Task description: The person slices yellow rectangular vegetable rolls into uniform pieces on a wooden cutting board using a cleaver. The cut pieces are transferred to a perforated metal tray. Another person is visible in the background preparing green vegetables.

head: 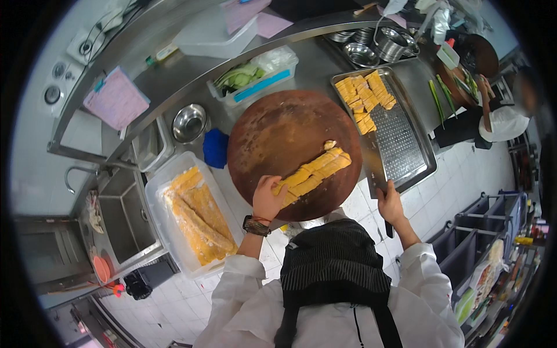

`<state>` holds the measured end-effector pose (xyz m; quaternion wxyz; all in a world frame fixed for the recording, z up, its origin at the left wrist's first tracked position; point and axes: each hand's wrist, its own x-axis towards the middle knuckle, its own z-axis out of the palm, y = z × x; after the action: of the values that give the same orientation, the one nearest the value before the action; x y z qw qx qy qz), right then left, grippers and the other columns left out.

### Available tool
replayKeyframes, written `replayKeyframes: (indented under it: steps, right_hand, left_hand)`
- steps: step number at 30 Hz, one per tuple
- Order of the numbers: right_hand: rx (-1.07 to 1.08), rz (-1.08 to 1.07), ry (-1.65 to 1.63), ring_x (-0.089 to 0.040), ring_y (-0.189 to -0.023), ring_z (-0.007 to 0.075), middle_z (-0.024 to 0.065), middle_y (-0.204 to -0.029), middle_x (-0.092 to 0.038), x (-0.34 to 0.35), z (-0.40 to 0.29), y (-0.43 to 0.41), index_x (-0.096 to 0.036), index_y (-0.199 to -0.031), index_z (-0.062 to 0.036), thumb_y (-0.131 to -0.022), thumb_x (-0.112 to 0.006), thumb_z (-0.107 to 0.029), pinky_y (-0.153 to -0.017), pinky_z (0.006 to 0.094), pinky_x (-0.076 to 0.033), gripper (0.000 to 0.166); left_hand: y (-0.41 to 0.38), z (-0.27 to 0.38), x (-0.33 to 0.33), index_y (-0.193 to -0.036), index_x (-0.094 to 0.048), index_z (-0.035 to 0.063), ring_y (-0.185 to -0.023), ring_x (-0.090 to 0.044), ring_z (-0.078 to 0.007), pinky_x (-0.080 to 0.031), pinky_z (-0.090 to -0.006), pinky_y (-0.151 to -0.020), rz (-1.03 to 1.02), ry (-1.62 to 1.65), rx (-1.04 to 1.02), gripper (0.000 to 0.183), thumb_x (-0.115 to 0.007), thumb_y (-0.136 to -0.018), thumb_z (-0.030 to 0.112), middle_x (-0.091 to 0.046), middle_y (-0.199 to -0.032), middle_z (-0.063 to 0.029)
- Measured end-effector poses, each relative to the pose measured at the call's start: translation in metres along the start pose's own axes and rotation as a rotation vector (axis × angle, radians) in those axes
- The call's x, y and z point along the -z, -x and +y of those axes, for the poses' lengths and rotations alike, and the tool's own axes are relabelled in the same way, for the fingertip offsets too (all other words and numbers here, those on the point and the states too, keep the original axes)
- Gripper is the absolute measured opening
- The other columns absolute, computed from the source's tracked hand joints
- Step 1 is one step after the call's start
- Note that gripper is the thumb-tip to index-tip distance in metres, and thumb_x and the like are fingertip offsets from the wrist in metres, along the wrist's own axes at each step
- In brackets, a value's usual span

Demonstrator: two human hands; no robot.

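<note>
On the round wooden chopping block (pixel 278 126) lies a flat strip of yellow food (pixel 320 172), cut across into pieces. My left hand (pixel 267 195) rests on the strip's near left end, fingers bent over it. A small scrap (pixel 330 145) sits by its far end. My right hand (pixel 390 204) grips a cleaver (pixel 373 161) by its dark handle; the broad blade lies beside the block, over the edge of a metal tray (pixel 428 152). Similar cut yellow pieces (pixel 365 93) fill the tray's far left part. At left, a plastic tub (pixel 159 209) holds larger yellow slabs (pixel 200 222).
A blue cloth (pixel 216 148) and steel bowl (pixel 189 123) are left of the block. Behind it stands a plastic box of green vegetables (pixel 243 78) under a raised shelf. Steel bowls (pixel 361 54) sit behind the tray. Another person (pixel 500 122) handles green vegetables at far right.
</note>
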<state>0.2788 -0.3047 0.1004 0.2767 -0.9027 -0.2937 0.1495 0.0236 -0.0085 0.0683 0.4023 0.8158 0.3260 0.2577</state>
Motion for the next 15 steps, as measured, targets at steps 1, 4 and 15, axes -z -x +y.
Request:
replayKeyframes:
  steps: [1, 4, 15]
  right_hand:
    - [-0.022, -0.01, 0.02, -0.062, -0.082, 0.0551, 0.033, -0.081, -0.066, -0.001, 0.006, -0.006, -0.043, -0.111, 0.0006, -0.096, -0.059, -0.014, -0.068, 0.0591, -0.049, 0.026]
    - [-0.008, -0.045, 0.05, -0.061, -0.078, 0.0575, 0.0343, -0.08, -0.065, -0.012, 0.037, -0.024, -0.041, -0.114, -0.0003, -0.097, -0.055, -0.017, -0.07, 0.0652, -0.047, 0.027]
    - [-0.049, -0.345, -0.313, -0.061, -0.082, 0.0592, 0.0396, -0.083, -0.062, -0.011, 0.088, -0.061, -0.044, -0.111, 0.0044, -0.094, -0.059, -0.015, -0.076, 0.0657, -0.046, 0.03]
  left_hand:
    - [-0.013, 0.008, -0.012, -0.108, -0.068, 0.0021, -0.084, -0.069, -0.0252, -0.056, -0.0343, -0.078, -0.03, 0.018, 0.016, 0.028, -0.077, -0.084, 0.013, -0.067, -0.099, -0.0111]
    - [-0.056, 0.02, -0.058, -0.108, -0.068, 0.0034, -0.089, -0.07, -0.0281, -0.056, -0.0369, -0.08, -0.134, 0.055, 0.067, 0.026, -0.074, -0.086, 0.016, -0.07, -0.1, -0.0138]
    - [-0.167, 0.038, -0.166, -0.111, -0.07, 0.0039, -0.086, -0.067, -0.024, -0.056, -0.0351, -0.081, -0.579, -0.375, 0.106, 0.026, -0.072, -0.086, 0.007, -0.062, -0.107, -0.0114]
